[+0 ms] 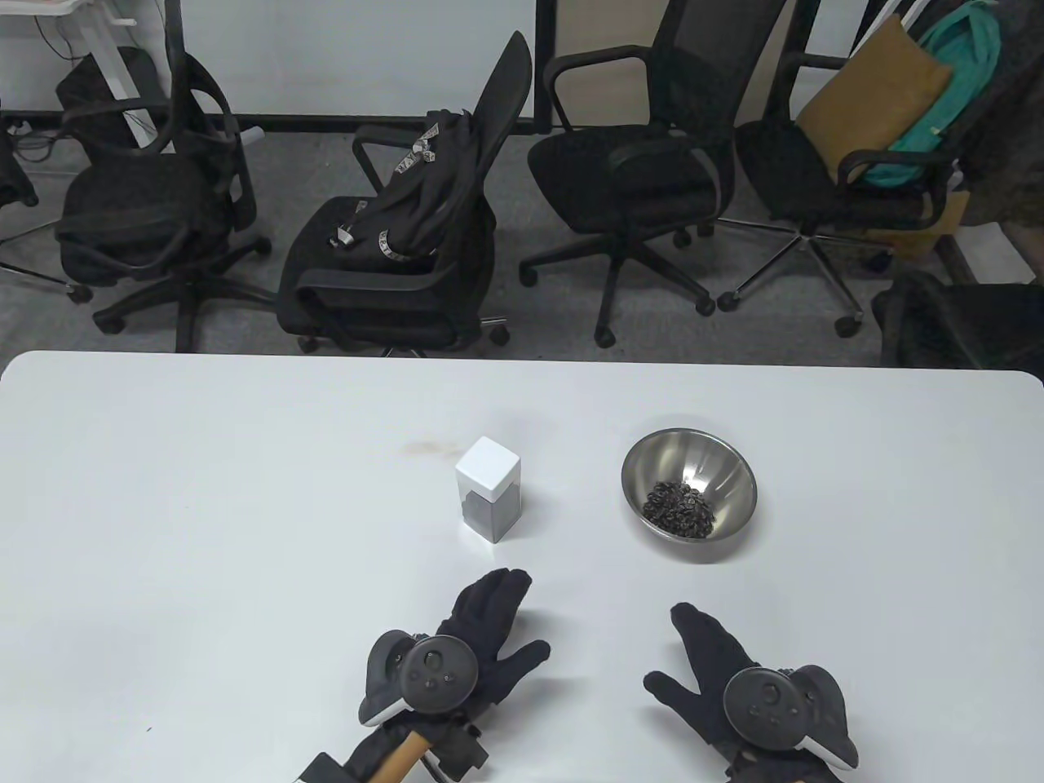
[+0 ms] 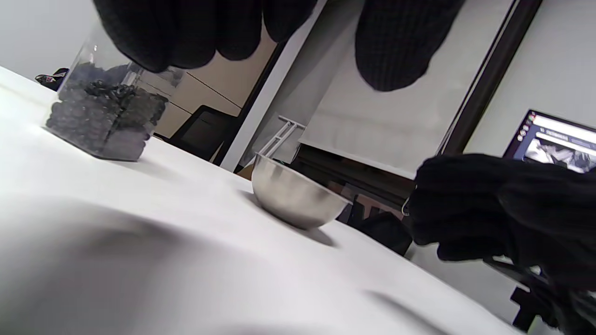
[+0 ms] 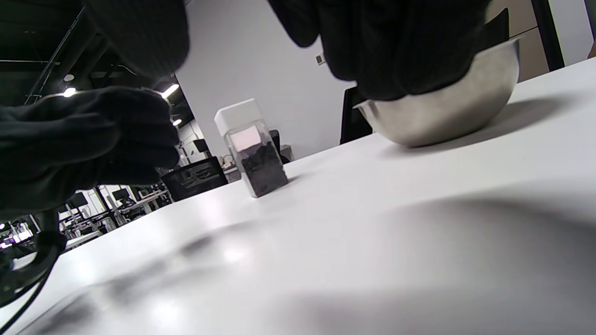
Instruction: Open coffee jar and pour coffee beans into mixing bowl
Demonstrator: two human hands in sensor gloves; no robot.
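Coffee jar (image 1: 488, 499): square clear-walled jar with a white cap, upright on the worktop, left of centre, just beyond the left hand; cap on.
Contents: dark coffee beans (image 2: 104, 118) fill roughly the lower half; upper half looks empty.
Handling, judged: rigid, smooth-sided, probably slippery under knit gloves; moderate weight, set low; tall for its footprint, so a sideways push could tip it.
Grip, judged: one hand wraps the flat side walls low, over the bean-filled part; the other takes the white cap (image 3: 237, 113) by opposite faces. Whether the cap twists or pulls off cannot be told.
Mixing bowl (image 1: 689, 494): round polished steel, right of the jar and well apart from it; a heap of beans (image 1: 678, 509) already lies inside. Light and round-bottomed, likely to slide or rock if knocked on the rim.
Left hand (image 1: 481, 644): flat on or just above the worktop, fingers spread, pointing at the jar, holding nothing.
Right hand (image 1: 718, 665): likewise spread and empty, near the bowl's front.
Worktop (image 1: 204, 506): white, smooth; bare surface between jar and bowl gives room for the pour.
Edges: far edge lies well behind both items; near edge is out of view.
Beyond: office chairs (image 1: 620, 163) past the far edge.
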